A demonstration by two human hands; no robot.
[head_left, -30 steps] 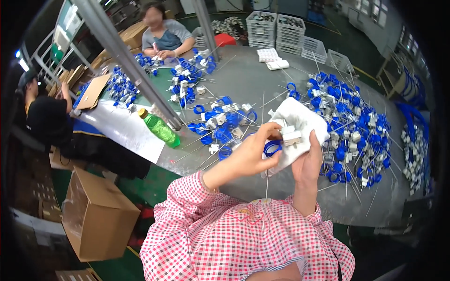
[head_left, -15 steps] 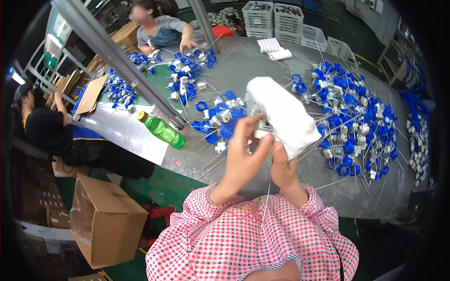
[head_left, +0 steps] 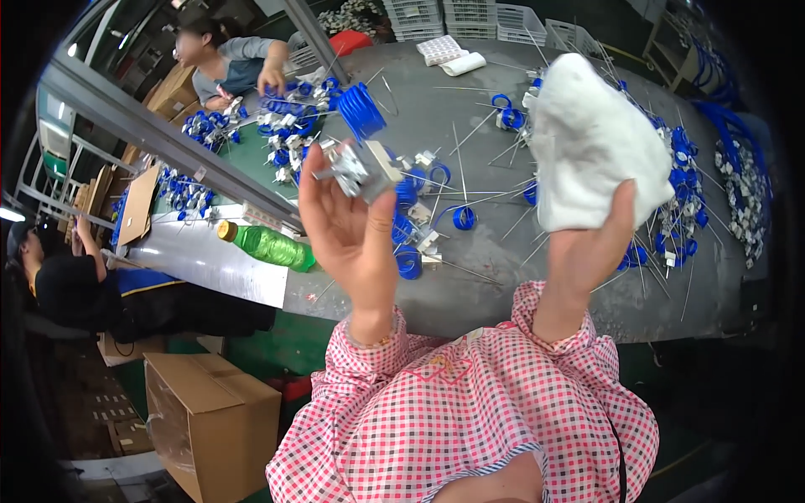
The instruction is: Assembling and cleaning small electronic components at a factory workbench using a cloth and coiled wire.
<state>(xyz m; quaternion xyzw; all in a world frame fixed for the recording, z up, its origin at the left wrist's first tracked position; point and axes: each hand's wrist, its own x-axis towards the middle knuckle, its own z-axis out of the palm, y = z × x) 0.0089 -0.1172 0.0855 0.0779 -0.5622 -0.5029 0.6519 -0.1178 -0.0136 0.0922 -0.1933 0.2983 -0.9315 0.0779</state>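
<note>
My left hand [head_left: 352, 230] is raised over the grey table [head_left: 470, 285] and pinches a small grey-and-white metal part [head_left: 356, 172] at its fingertips. A bundled white cloth [head_left: 591, 142] is gripped from below by my right hand [head_left: 591, 251], held up at the right. Both sleeves are pink checked. Under the hands lie blue cable coils [head_left: 463, 218], small white parts and thin metal rods [head_left: 457, 155].
A green bottle [head_left: 267, 245] lies on the table's left edge. A large blue coil [head_left: 362, 109] sits further back. Two other people [head_left: 231, 63] work at the left and far side. White crates [head_left: 486, 15] stand behind; a cardboard box [head_left: 210, 419] is on the floor.
Both hands have risen and drawn apart. The cloth, earlier held together with the blue coil part, is now in my right hand alone, and my left holds a small metal part.
</note>
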